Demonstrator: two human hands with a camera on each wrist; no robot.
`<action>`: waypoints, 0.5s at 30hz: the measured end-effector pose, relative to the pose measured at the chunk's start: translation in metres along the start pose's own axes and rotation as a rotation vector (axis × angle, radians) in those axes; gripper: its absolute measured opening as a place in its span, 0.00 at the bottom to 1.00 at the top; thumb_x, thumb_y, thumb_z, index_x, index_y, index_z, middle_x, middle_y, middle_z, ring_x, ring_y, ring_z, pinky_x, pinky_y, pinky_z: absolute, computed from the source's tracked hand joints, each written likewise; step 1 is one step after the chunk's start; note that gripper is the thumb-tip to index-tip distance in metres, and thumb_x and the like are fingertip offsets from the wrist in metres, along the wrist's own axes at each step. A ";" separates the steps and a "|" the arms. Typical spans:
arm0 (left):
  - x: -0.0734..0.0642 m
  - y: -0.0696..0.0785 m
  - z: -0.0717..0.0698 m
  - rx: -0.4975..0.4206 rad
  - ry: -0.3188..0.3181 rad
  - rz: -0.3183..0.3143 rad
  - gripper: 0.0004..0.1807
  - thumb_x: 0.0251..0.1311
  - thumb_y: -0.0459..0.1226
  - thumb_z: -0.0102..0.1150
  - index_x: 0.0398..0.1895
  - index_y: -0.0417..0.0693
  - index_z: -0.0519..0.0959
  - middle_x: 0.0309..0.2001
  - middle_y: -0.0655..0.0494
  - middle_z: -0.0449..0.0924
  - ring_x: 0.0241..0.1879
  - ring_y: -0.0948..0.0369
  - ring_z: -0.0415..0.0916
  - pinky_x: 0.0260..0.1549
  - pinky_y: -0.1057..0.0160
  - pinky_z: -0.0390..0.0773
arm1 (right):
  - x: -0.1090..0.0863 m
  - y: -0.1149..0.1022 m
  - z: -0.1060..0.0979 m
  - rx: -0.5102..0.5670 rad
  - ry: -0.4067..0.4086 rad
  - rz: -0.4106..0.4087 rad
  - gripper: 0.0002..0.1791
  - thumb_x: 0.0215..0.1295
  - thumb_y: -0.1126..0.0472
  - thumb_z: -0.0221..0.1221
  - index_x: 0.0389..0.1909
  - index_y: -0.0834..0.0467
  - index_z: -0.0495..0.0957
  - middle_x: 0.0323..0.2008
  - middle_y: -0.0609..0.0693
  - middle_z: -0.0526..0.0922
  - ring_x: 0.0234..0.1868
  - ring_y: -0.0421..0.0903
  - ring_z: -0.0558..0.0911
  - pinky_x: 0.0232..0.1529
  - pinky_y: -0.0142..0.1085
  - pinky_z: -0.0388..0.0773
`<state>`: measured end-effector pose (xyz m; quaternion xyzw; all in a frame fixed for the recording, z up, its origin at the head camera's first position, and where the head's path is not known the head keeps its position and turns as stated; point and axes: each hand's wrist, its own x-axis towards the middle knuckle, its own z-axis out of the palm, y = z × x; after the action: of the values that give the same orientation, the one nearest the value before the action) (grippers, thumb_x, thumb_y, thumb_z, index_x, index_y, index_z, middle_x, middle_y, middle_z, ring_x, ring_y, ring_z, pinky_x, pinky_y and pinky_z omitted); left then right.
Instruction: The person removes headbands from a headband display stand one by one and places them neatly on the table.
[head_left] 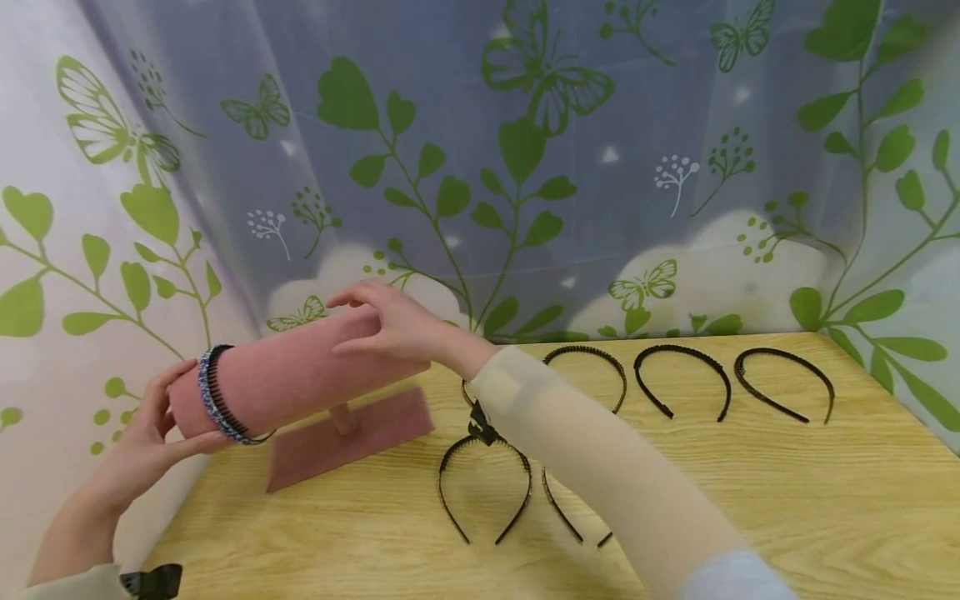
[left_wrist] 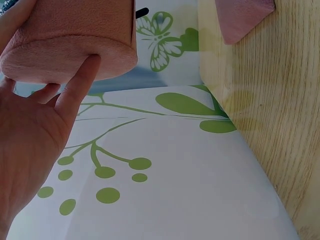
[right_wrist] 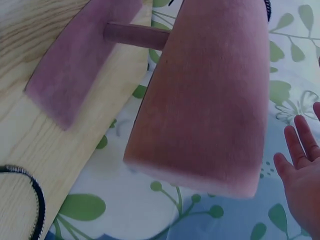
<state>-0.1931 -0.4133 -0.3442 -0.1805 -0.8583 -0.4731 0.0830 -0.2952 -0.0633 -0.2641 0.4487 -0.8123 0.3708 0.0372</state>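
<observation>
A pink, plush-covered headband stand (head_left: 292,371) has a long roll on a short post over a flat base (head_left: 375,429). A headband with blue beads and black teeth (head_left: 215,396) sits around the roll's left end. My left hand (head_left: 138,450) grips that end beside the headband, thumb below and fingers behind. In the left wrist view, one fingertip lies against the roll's end face (left_wrist: 40,59). My right hand (head_left: 397,329) is by the roll's right end, fingers spread. The right wrist view shows these fingers (right_wrist: 300,145) extended and apart from the roll.
Several dark headbands lie on the wooden table (head_left: 840,500), including a toothed one (head_left: 442,487) below a black bow (head_left: 483,425) and one at the far right (head_left: 787,354). My right forearm hides part of some. A patterned curtain (head_left: 450,50) hangs behind the table.
</observation>
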 end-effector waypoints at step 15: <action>-0.002 0.005 0.002 -0.012 0.009 -0.014 0.53 0.56 0.18 0.60 0.77 0.63 0.45 0.61 0.69 0.57 0.53 0.75 0.63 0.37 0.74 0.75 | 0.034 -0.032 0.053 -0.104 -0.151 0.030 0.32 0.62 0.41 0.62 0.66 0.44 0.69 0.63 0.41 0.64 0.62 0.34 0.63 0.59 0.24 0.60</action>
<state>-0.1890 -0.4097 -0.3416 -0.1729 -0.8564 -0.4795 0.0825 -0.2767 -0.1311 -0.2709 0.4605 -0.8377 0.2936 -0.0065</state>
